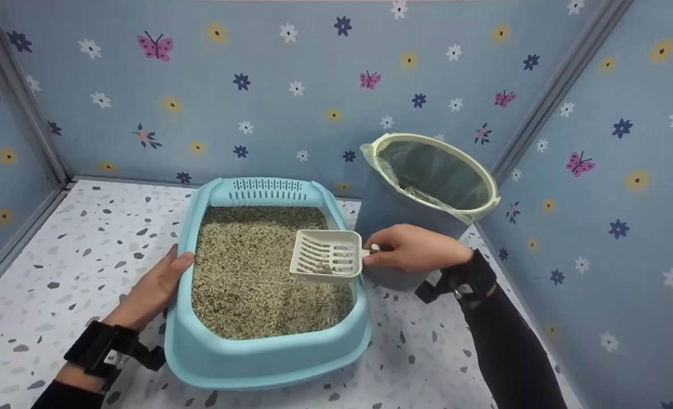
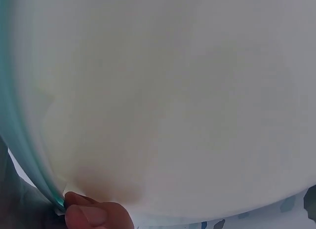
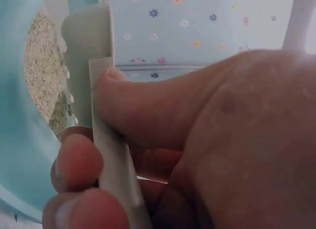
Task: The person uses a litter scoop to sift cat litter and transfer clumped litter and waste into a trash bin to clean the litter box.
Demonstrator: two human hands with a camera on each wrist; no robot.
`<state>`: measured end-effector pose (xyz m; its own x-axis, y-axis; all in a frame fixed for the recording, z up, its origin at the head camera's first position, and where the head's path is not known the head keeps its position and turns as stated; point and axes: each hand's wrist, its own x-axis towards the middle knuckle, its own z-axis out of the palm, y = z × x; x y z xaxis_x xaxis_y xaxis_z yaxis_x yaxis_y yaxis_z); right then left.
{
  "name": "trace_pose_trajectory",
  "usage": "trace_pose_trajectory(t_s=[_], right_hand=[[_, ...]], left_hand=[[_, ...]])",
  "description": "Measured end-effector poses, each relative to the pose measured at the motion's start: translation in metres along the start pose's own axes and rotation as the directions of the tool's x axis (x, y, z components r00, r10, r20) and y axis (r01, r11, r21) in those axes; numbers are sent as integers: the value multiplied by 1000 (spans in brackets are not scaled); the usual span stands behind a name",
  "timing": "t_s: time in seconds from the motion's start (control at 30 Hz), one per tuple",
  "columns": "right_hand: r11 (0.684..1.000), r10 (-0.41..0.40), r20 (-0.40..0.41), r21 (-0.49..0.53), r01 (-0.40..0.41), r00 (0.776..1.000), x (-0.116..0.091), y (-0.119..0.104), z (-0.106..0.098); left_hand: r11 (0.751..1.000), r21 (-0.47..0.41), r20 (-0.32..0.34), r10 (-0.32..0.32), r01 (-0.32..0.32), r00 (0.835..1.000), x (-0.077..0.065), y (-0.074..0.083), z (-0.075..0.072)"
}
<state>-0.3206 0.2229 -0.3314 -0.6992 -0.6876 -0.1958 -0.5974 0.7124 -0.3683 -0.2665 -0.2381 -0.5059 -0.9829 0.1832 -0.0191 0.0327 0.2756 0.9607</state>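
Observation:
A light blue litter box (image 1: 268, 355) full of grainy tan litter (image 1: 257, 267) stands on the floor. My left hand (image 1: 157, 284) grips its left rim, thumb on top; in the left wrist view the fingertips (image 2: 98, 216) curl against the box's side. My right hand (image 1: 413, 248) holds a cream slotted litter scoop (image 1: 342, 277) by its handle, level above the box's right side. A small brownish clump (image 1: 325, 268) lies in the scoop. The right wrist view shows the thumb along the handle (image 3: 116, 162) with fingers wrapped round it.
Behind the right hand stands a grey bin (image 1: 382, 196) with a cream rim and a translucent liner bag. Blue flower-and-butterfly walls (image 1: 291, 62) enclose the back and both sides. The floor (image 1: 422, 341) has a speckled white pattern.

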Motion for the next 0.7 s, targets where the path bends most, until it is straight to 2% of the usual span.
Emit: trace_pose_trajectory(t_s=[0.07,0.23,0.3,0.47,0.7], right_hand=[[1000,-13,-5,3,13,1000,6,-6,1],[993,-120,-5,12,120,993,36,-25,12],[992,-129,-9,13,129,992,41,-30,15],[995,-102,-37,11,103,994,39,-29,15],[993,-114,-51,17,115,992,33,-26,15]], left_hand=[[1000,11,-2,-2,2,1000,0,1,0],[1000,-10,-4,11,-11,1000,1,-1,2],[1000,-20,-2,9,-10,1000,1,-2,3],[1000,1,0,-10,10,1000,2,-2,2],[999,39,2,-27,27,1000,2,0,0]])
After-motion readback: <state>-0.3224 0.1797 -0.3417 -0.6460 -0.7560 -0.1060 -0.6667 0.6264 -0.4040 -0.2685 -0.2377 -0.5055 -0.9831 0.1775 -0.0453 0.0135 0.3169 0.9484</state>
